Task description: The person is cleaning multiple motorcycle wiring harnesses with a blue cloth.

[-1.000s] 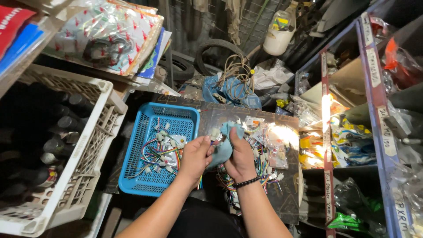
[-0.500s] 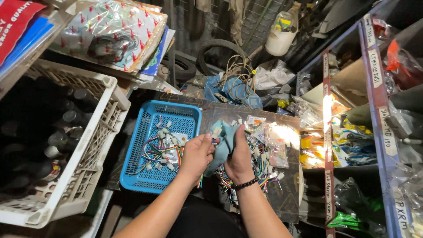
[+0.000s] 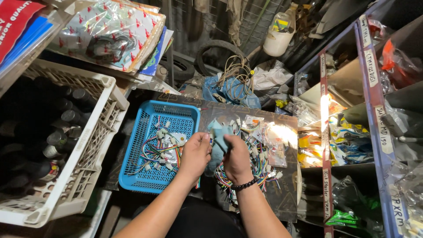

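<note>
A pale blue-grey piece [image 3: 217,147], soft-looking and hard to identify, is held between both hands above the dark worktop [image 3: 282,194]. The left hand [image 3: 195,155] is closed around its left edge, with the fingertips pinched near its top; the right hand [image 3: 236,159] is clenched on its right side, and a dark beaded bracelet [image 3: 243,185] is worn at that wrist. Most of the piece is covered by the two grips, so its shape cannot be made out.

Just left of the hands a blue plastic basket [image 3: 176,112] is set, in which a tangle of coloured wire harnesses [image 3: 159,147] with white connectors is kept. More loose wires [image 3: 257,161] are spread on the worktop under and to the right of the right hand, partly hidden by it, beside small clear packets [image 3: 275,152] washed out by glare.

At far left a white crate [image 3: 94,145] of dark bottles is seen, its lower corner cut off by the frame edge. Packaged goods in printed wrapping [image 3: 110,33] are stacked above it. Shelves [image 3: 324,132] crammed with bagged parts are seen on the right, their contents too cluttered to tell apart
</note>
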